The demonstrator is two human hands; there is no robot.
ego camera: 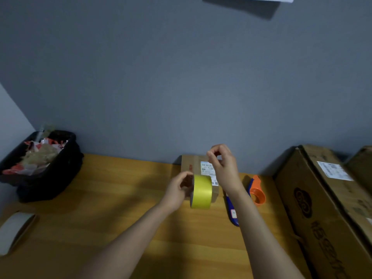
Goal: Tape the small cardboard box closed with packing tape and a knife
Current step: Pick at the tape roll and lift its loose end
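A small cardboard box [191,165] with a white label lies on the wooden table [112,198] against the wall. My left hand [178,193] holds a yellow roll of packing tape [202,191] upright in front of the box. My right hand [222,165] hovers over the box with thumb and fingers pinched together, apparently on the tape's free end, though the strip itself is too faint to make out. A blue-handled knife [231,210] lies on the table right of the box, partly under my right forearm.
An orange tape dispenser [257,191] sits right of the knife. Large cardboard cartons [322,208] fill the right side. A black bin [40,164] full of scraps stands at the back left. A white tape roll [14,232] lies at the left edge.
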